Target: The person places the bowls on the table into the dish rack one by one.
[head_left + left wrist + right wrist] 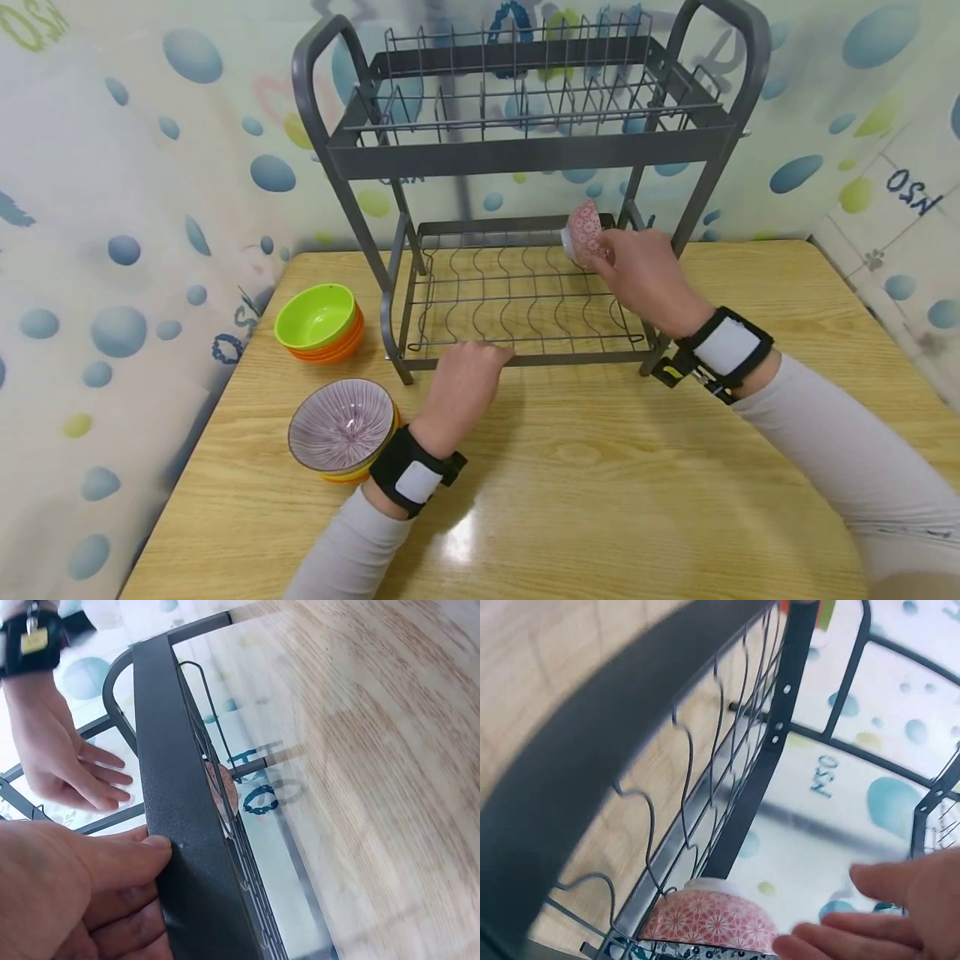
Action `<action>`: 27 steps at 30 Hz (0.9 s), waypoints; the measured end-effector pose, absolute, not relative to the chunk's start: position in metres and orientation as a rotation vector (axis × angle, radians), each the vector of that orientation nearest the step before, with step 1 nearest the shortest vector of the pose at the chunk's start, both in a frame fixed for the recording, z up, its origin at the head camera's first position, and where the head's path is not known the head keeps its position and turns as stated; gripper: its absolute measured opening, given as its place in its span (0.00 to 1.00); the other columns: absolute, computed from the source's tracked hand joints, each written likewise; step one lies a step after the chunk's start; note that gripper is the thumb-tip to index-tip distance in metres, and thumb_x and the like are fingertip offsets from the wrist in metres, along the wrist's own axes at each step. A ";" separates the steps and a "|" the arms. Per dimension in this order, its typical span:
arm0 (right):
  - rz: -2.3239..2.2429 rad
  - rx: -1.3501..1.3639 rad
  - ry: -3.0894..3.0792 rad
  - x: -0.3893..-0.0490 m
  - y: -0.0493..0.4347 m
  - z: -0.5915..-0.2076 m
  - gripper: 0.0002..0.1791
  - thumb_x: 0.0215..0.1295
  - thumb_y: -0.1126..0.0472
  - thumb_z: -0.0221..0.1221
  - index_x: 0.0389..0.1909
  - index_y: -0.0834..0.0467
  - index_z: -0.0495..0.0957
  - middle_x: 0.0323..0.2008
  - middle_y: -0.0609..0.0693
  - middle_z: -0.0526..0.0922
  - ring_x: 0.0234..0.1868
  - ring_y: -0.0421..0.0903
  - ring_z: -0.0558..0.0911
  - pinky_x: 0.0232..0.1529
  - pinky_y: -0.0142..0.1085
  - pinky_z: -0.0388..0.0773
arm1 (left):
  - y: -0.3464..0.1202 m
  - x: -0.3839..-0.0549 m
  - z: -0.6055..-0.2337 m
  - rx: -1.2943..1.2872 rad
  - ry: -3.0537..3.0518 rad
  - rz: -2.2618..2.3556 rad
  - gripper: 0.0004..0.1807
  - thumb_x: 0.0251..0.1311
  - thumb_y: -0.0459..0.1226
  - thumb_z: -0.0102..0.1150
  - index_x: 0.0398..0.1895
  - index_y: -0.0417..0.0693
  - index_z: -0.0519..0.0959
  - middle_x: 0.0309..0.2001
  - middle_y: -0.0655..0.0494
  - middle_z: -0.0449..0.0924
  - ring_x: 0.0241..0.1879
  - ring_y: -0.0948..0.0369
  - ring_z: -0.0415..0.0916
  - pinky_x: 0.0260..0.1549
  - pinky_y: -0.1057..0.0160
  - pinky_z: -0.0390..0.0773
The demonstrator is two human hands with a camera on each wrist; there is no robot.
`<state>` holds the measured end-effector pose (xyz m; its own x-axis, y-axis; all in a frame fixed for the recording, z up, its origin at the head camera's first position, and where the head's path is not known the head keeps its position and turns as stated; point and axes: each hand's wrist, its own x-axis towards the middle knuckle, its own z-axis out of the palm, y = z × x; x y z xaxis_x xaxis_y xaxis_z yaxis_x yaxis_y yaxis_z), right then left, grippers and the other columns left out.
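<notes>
A pink bowl with a white flower pattern [584, 234] stands tilted on its side at the right end of the lower tier of a dark grey dish rack [525, 360]. Its white foot faces left. My right hand [647, 273] is beside it, with fingers loosely extended and fingertips right at the rim. The right wrist view shows the thumb well apart from the bowl [712, 916]. My left hand [467, 385] grips the rack's lower front rail [180, 787], the thumb against its edge and the other fingers curled close by.
On the table [600, 500], left of the rack, a green bowl [315, 317] sits stacked in orange ones. Nearer stands another stack topped by a purple-striped bowl [341, 425]. The rack's wire upper tier [525, 154] overhangs the lower one. A patterned wall [112, 208] rises behind.
</notes>
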<state>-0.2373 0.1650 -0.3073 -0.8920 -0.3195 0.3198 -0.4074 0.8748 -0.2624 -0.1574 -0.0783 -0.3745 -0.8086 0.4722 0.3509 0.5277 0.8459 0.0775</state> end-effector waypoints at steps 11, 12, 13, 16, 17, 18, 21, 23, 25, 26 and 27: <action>0.518 0.922 -2.886 -0.179 0.195 -0.342 0.14 0.63 0.53 0.61 0.45 0.54 0.84 0.36 0.48 0.88 0.35 0.40 0.85 0.34 0.38 0.82 | -0.077 -0.156 -0.376 -0.762 -2.682 -0.240 0.15 0.61 0.25 0.54 0.34 0.52 0.88 0.24 0.58 0.84 0.19 0.70 0.70 0.14 0.69 0.67; 0.514 0.933 -2.879 -0.176 0.197 -0.344 0.14 0.62 0.53 0.61 0.45 0.54 0.85 0.37 0.48 0.88 0.35 0.40 0.85 0.33 0.37 0.82 | -0.077 -0.156 -0.376 -0.761 -2.677 -0.240 0.16 0.60 0.25 0.54 0.34 0.52 0.88 0.23 0.59 0.84 0.19 0.70 0.69 0.14 0.69 0.66; 0.498 0.947 -2.870 -0.174 0.197 -0.347 0.14 0.62 0.54 0.62 0.46 0.54 0.85 0.37 0.48 0.88 0.35 0.40 0.85 0.33 0.37 0.82 | -0.078 -0.156 -0.376 -0.760 -2.672 -0.235 0.16 0.60 0.25 0.54 0.34 0.52 0.88 0.23 0.59 0.84 0.19 0.70 0.69 0.14 0.69 0.66; 0.415 0.989 -2.825 -0.169 0.197 -0.351 0.13 0.61 0.55 0.63 0.44 0.55 0.85 0.38 0.49 0.88 0.36 0.43 0.85 0.35 0.40 0.83 | -0.079 -0.156 -0.377 -0.755 -2.662 -0.233 0.15 0.60 0.26 0.54 0.34 0.52 0.88 0.23 0.59 0.84 0.20 0.70 0.69 0.15 0.69 0.66; 0.390 1.001 -2.809 -0.168 0.197 -0.352 0.13 0.60 0.57 0.63 0.44 0.56 0.85 0.38 0.50 0.88 0.36 0.44 0.85 0.35 0.40 0.83 | -0.079 -0.156 -0.377 -0.754 -2.663 -0.236 0.15 0.60 0.26 0.54 0.33 0.52 0.87 0.23 0.59 0.83 0.19 0.70 0.69 0.14 0.69 0.66; 0.369 1.010 -2.796 -0.167 0.196 -0.354 0.13 0.60 0.58 0.63 0.44 0.56 0.85 0.38 0.50 0.88 0.36 0.44 0.86 0.35 0.41 0.83 | -0.079 -0.156 -0.377 -0.753 -2.664 -0.239 0.15 0.61 0.26 0.54 0.33 0.52 0.87 0.23 0.59 0.83 0.19 0.70 0.68 0.14 0.69 0.66; 0.331 1.023 -2.759 -0.167 0.195 -0.357 0.11 0.58 0.62 0.64 0.42 0.57 0.85 0.36 0.50 0.88 0.36 0.46 0.85 0.35 0.41 0.83 | -0.080 -0.156 -0.377 -0.757 -2.675 -0.259 0.15 0.60 0.25 0.53 0.32 0.51 0.87 0.22 0.59 0.82 0.19 0.70 0.68 0.14 0.69 0.66; 0.310 1.021 -2.743 -0.167 0.193 -0.359 0.10 0.58 0.64 0.64 0.41 0.57 0.86 0.35 0.50 0.88 0.35 0.45 0.85 0.34 0.41 0.83 | -0.081 -0.156 -0.376 -0.764 -2.687 -0.271 0.16 0.60 0.24 0.53 0.33 0.51 0.87 0.23 0.59 0.83 0.20 0.70 0.69 0.15 0.69 0.68; 0.286 1.015 -2.735 -0.168 0.192 -0.360 0.09 0.57 0.65 0.64 0.39 0.56 0.86 0.33 0.49 0.88 0.33 0.45 0.85 0.33 0.41 0.82 | -0.081 -0.156 -0.374 -0.780 -2.701 -0.261 0.16 0.59 0.23 0.54 0.34 0.50 0.87 0.25 0.58 0.84 0.22 0.70 0.72 0.18 0.67 0.73; 0.274 1.010 -2.735 -0.168 0.192 -0.361 0.08 0.57 0.65 0.64 0.38 0.56 0.86 0.31 0.49 0.88 0.32 0.45 0.85 0.33 0.41 0.82 | -0.080 -0.155 -0.373 -0.793 -2.709 -0.250 0.15 0.59 0.23 0.54 0.35 0.50 0.87 0.26 0.58 0.85 0.23 0.69 0.74 0.20 0.67 0.75; 0.266 1.005 -2.734 -0.169 0.191 -0.361 0.07 0.57 0.65 0.64 0.37 0.56 0.86 0.31 0.49 0.88 0.31 0.44 0.85 0.32 0.41 0.82 | -0.080 -0.155 -0.371 -0.806 -2.719 -0.231 0.15 0.59 0.23 0.54 0.35 0.49 0.86 0.27 0.58 0.85 0.25 0.67 0.76 0.21 0.66 0.77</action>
<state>-0.1688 0.1913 -0.3609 -0.7432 -0.6155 0.2624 -0.6545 0.7502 -0.0941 -0.1550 -0.0803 -0.3706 -0.7996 0.5059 0.3236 0.5532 0.8301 0.0693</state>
